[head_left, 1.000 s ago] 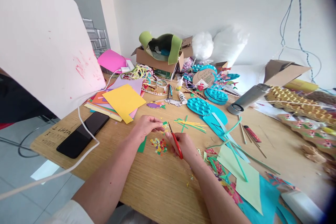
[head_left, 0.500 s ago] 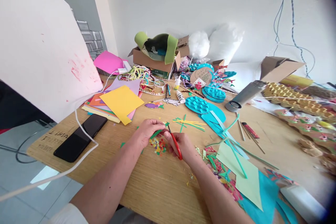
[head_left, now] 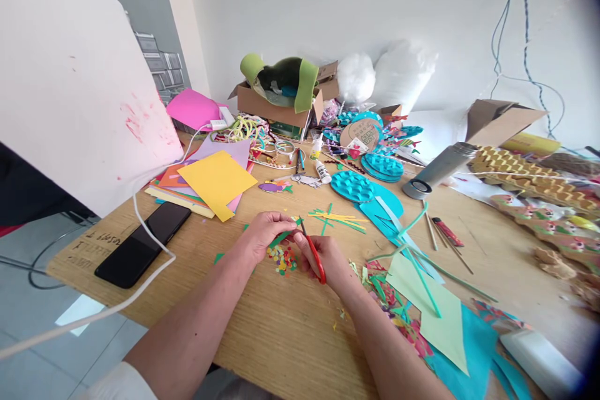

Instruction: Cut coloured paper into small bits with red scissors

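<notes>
Over the middle of the desk, my left hand (head_left: pixel 263 234) pinches a narrow green paper strip (head_left: pixel 280 239). My right hand (head_left: pixel 323 257) grips a pair of scissors (head_left: pixel 316 257) by the red handles, and the dark blades reach up to the strip's end. Both hands are close together. Just below them lies a small heap of coloured paper dots (head_left: pixel 282 259) in yellow, red, green and orange. Thin yellow and green paper strips (head_left: pixel 337 220) lie crossed on the desk beyond my right hand.
A black phone (head_left: pixel 143 244) and a white cable (head_left: pixel 154 236) lie at the left, near stacked coloured paper (head_left: pixel 218 178). To the right are a steel flask (head_left: pixel 440 170), pale green paper (head_left: pixel 429 309) and paper scraps (head_left: pixel 398 306). White glue bottles (head_left: pixel 322 172) stand farther back.
My hands stay in nearly the same place. The scissor blades look slightly shifted at the green strip; the rest of the desk is unchanged.
</notes>
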`<action>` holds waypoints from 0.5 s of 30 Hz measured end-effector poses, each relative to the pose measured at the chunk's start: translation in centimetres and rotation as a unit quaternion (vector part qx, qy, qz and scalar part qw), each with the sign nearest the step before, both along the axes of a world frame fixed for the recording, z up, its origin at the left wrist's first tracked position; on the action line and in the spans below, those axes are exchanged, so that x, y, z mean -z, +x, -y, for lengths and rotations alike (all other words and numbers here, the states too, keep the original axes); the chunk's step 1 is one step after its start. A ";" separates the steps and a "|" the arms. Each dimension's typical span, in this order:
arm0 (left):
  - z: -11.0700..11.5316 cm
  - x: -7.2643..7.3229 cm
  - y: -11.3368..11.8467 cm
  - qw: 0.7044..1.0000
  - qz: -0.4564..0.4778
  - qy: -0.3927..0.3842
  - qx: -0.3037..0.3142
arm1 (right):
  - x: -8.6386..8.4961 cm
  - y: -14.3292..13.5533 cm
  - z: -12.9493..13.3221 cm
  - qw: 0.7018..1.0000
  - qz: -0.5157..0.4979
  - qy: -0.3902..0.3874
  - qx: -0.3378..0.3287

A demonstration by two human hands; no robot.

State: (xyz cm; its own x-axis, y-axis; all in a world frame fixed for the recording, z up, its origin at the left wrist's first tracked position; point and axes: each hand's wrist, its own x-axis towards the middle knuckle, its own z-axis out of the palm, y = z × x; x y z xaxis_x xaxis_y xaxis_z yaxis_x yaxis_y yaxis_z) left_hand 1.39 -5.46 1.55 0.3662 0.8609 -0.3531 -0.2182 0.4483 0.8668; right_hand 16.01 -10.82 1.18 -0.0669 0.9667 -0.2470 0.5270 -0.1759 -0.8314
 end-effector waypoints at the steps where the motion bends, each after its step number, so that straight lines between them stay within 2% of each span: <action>1: 0.0 0.0 0.0 1.000 0.001 0.000 0.002 | 0.0 0.0 0.0 1.000 0.002 -0.002 0.001; 15: 0.0 0.2 0.0 1.000 0.004 0.004 0.006 | 0.0 -0.1 0.1 1.000 -0.008 0.005 0.013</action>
State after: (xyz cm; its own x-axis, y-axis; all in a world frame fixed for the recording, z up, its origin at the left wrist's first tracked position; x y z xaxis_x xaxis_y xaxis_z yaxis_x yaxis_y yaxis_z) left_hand 1.37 -5.43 1.34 0.3787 0.8594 -0.3436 -0.2203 0.4442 0.8684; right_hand 15.91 -10.97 1.14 -0.0447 0.9708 -0.2355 0.5095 -0.1806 -0.8413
